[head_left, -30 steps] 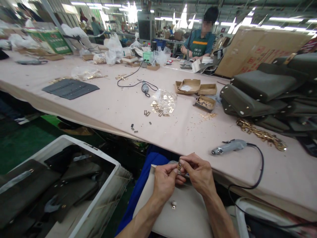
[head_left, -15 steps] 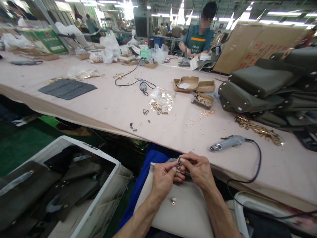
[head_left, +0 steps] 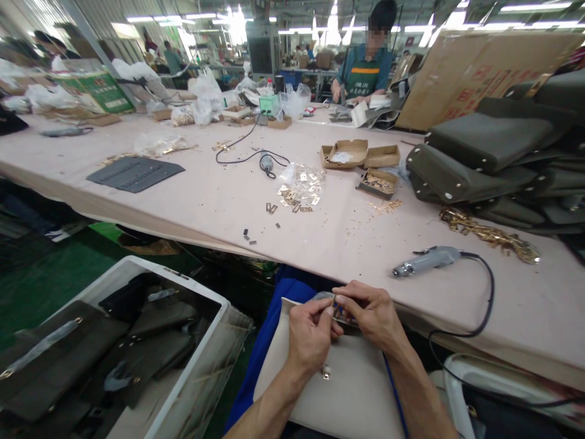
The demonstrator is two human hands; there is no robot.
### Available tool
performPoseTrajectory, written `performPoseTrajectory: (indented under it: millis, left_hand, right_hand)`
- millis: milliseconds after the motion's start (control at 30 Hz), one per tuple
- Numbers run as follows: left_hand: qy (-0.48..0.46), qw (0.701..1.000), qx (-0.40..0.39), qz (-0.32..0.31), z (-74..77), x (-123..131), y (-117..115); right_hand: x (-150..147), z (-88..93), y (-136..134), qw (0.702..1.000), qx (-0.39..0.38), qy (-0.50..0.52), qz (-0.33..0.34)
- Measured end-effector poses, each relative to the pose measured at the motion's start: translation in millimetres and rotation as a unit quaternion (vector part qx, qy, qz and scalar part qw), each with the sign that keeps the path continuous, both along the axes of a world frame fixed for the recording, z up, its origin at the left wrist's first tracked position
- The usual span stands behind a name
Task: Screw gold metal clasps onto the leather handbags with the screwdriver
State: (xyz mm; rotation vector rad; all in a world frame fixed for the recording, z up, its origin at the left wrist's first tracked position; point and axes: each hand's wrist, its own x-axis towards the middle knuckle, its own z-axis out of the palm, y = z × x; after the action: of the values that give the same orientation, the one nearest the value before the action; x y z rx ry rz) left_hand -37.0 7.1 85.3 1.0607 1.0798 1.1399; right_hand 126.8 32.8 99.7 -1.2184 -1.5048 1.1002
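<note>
The left hand [head_left: 308, 332] and right hand [head_left: 375, 311] meet fingertip to fingertip, both pinching 1 small metal piece [head_left: 334, 302], mostly covered by the fingers. They are above the upper end of a cream bag [head_left: 351, 390], whose metal clasp [head_left: 326, 372] shows between the 2 forearms. The table's [head_left: 320, 250] near edge runs just beyond the knuckles; whether they touch it cannot be told. Past that edge, a stretch of tabletop reaches to the gold frames [head_left: 299, 189]. To the right, an electric screwdriver [head_left: 427, 262] lies near the edge, its cord [head_left: 490, 299] looping down past the right forearm. Elbow room is bounded by 2 rims: a white bin [head_left: 189, 366] holding dark bags [head_left: 59, 360] at left, and a pale container [head_left: 450, 396] at right.
</note>
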Motion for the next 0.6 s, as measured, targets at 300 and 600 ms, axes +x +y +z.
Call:
performPoseTrajectory:
  millis: [300,600]
  left_hand:
    - [0.297,0.881,0.345,0.13,-14.0,22,-14]
    - [0.269,0.897,0.34,0.087,-12.4,23,-21]
  right_hand:
    - [-1,11.0,-1,0.999,0.044,0.0,0.004]
    - [22,42.6,25,0.976,0.017,-0.037,0.214]
